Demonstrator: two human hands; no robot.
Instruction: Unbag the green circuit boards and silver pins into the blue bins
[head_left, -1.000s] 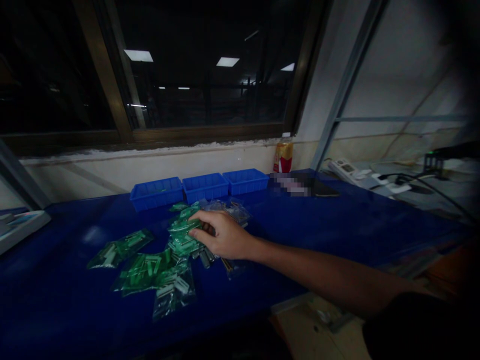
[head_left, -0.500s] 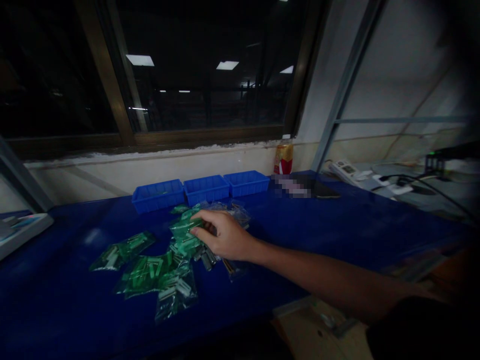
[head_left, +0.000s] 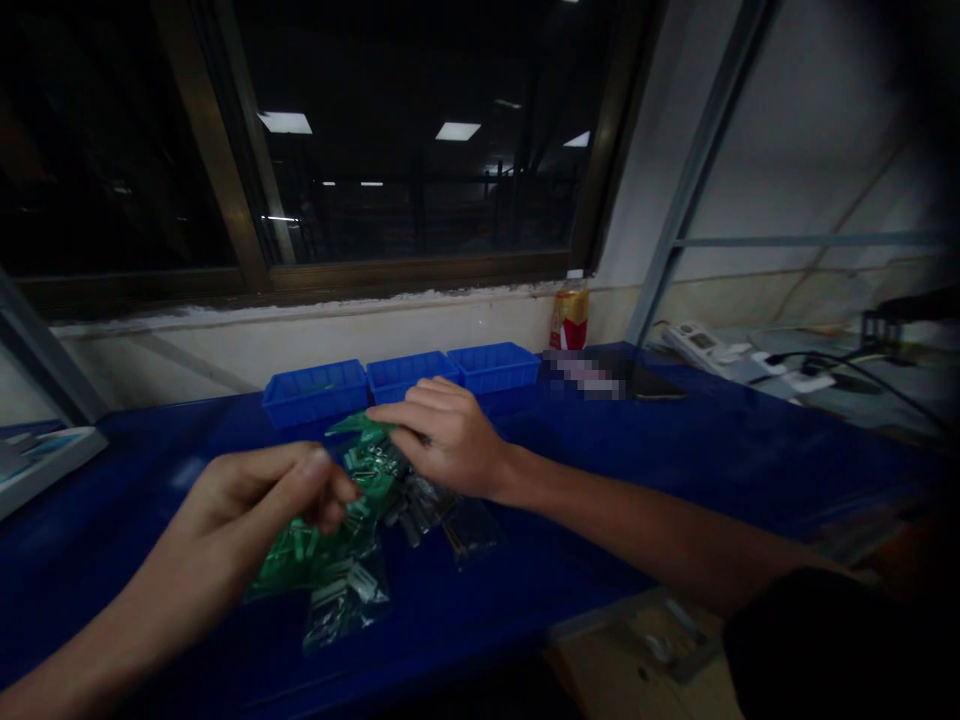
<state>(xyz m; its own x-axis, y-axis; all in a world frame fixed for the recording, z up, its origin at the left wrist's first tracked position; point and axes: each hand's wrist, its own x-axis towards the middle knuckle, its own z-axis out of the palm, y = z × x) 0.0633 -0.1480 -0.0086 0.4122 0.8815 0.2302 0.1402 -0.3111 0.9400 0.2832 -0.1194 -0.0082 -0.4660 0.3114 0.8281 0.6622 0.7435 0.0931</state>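
Observation:
My right hand (head_left: 454, 440) pinches the top edge of a green plastic bag (head_left: 375, 458) with small metal-looking parts inside. To its left, my left hand (head_left: 259, 500) is closed, thumb against curled fingers; what it holds, if anything, is hidden. Beneath both hands lie more bags: a green one (head_left: 300, 548) partly covered by my left hand, and a clear one (head_left: 349, 600) with pale pieces at the front. Grey cylindrical parts in clear bags (head_left: 412, 510) lie below my right hand, beside another clear bag (head_left: 469, 530) of thin pieces.
Three blue bins (head_left: 319, 392) stand in a row along the wall behind the bags. A red-and-gold bottle (head_left: 571, 315) and a dark flat device (head_left: 652, 382) are at the back right. Power strips (head_left: 697, 345) with cables lie farther right; a white tray (head_left: 64, 460) is at left.
My left hand has come in from the lower left, now covering the left-hand green bags. My right hand has risen slightly, drawing the green bag's top edge up.

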